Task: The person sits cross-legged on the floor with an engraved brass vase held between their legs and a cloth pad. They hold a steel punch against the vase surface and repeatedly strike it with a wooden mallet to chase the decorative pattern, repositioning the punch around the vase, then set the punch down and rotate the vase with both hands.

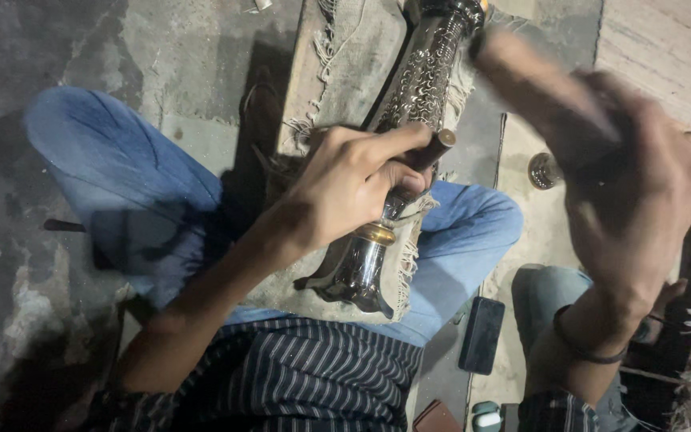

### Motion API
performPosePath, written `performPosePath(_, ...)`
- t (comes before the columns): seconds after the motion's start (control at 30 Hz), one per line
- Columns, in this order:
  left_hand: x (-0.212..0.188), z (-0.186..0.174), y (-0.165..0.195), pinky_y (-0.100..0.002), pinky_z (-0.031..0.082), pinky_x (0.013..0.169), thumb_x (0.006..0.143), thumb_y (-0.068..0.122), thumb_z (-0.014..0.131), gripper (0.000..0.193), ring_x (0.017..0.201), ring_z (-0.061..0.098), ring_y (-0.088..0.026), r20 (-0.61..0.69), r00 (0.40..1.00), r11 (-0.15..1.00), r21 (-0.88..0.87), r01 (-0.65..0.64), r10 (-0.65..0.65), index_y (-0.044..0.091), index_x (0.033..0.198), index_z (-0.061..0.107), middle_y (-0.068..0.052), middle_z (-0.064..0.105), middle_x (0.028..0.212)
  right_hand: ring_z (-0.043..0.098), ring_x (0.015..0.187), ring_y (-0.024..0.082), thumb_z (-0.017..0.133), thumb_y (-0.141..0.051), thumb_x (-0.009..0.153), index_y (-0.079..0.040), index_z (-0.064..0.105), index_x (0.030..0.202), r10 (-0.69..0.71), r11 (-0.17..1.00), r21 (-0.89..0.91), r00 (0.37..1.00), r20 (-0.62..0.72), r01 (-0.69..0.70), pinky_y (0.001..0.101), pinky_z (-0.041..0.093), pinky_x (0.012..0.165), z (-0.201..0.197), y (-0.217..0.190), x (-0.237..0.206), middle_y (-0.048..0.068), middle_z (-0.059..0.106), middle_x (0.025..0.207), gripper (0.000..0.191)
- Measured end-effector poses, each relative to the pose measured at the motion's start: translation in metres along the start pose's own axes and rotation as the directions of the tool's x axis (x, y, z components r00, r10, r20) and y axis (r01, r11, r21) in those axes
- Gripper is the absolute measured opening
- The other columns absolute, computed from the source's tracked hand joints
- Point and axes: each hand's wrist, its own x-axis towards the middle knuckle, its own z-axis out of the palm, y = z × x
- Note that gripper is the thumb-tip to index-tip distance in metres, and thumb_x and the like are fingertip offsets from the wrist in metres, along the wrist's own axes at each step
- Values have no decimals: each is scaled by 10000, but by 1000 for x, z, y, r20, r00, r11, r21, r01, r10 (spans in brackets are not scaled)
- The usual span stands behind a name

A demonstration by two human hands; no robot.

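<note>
Left hand (pixel 345 180): fingers curled and pressed together round a short dark rod-like punch (pixel 433 150), its flat pale end poking out past the knuckles; tip is set against the metal piece.
Right hand (pixel 633 184): raised at right, closed in a fist round a dark handle; heavy motion blur, so the tool (pixel 521 72) it swings reads only as a brownish smear toward top centre. Dark band on that wrist.
Metal piece (pixel 421 76): long shiny silver vessel w/ raised dotted pattern on its upper part, a brass-coloured ring lower down and a flared plain foot near the lap. Lies lengthwise on the cloth, running from top centre down to the knees.
Cloth (pixel 353 60): coarse beige sacking w/ frayed fringe, spread over a wooden plank under the piece.
Packages/labels: no readable label in view; 1 flat dark phone-like slab (pixel 481 334) on the floor right of the knee, 1 small pale-green object (pixel 485 418) and 1 reddish-brown thing (pixel 435 418) at the bottom edge, both cut off.
Around: blue jeans (pixel 121 184), legs crossed; striped dark shirt (pixel 313 376); rough grey concrete floor (pixel 57 48); small round shiny metal part (pixel 541 170) behind the right hand.
In the way: left hand covers the piece's middle; right forearm hides things at lower right.
Hard to make out: right edge is dark, only a fringe shows; a 2nd jeans-clad knee (pixel 549 300) at right, owner unclear.
</note>
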Motion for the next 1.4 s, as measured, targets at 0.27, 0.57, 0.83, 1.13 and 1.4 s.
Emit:
performPosePath(0.27, -3, -2, -4, -265, 657, 746, 958, -64, 635, 371, 911, 803, -197, 89, 996, 998, -46, 31, -27, -35, 1327, 613, -203, 764, 1091, 648, 802, 271, 791, 32, 893, 19, 629, 1108, -89, 991, -94, 990, 107, 99, 368, 541, 741, 12, 12, 1, 152, 614, 955, 269)
performPosePath(0.57, -13, -3, 14, -255, 680, 825, 994, -73, 617, 267, 976, 813, -183, -41, 995, 991, -102, 84, -89, -22, 1253, 656, -145, 788, 1064, 653, 690, 231, 778, -29, 863, -84, 688, 1260, -280, 915, -256, 948, 150, 311, 412, 524, 679, -3, -11, 42, 86, 708, 925, 410)
performPosePath(0.83, -19, -4, 31, -291, 645, 755, 967, 0, 703, 202, 907, 804, -195, -231, 963, 990, -46, 133, -140, 28, 1156, 639, -107, 788, 955, 630, 660, 232, 732, -160, 1074, -141, 583, 1428, -90, 991, -70, 958, 273, 113, 343, 452, 592, -7, -28, 69, 73, 673, 906, 385)
performPosePath(1.13, -25, 1, 32, -302, 623, 773, 954, 11, 699, 195, 913, 804, -179, -292, 941, 981, 38, 192, -173, 42, 1130, 621, -63, 792, 950, 680, 766, 205, 748, -145, 952, -210, 640, 1373, -227, 826, -414, 898, 377, 382, 358, 487, 625, -9, -38, 75, 21, 718, 1016, 440)
performPosePath(1.4, -30, -3, 32, -268, 646, 784, 1000, 8, 691, 81, 927, 814, -157, -299, 938, 984, -68, 164, -177, 30, 1070, 656, -64, 794, 971, 694, 759, 191, 772, -161, 902, -217, 697, 1286, -219, 793, -445, 876, 429, 416, 361, 505, 636, -11, -29, 72, 8, 722, 961, 396)
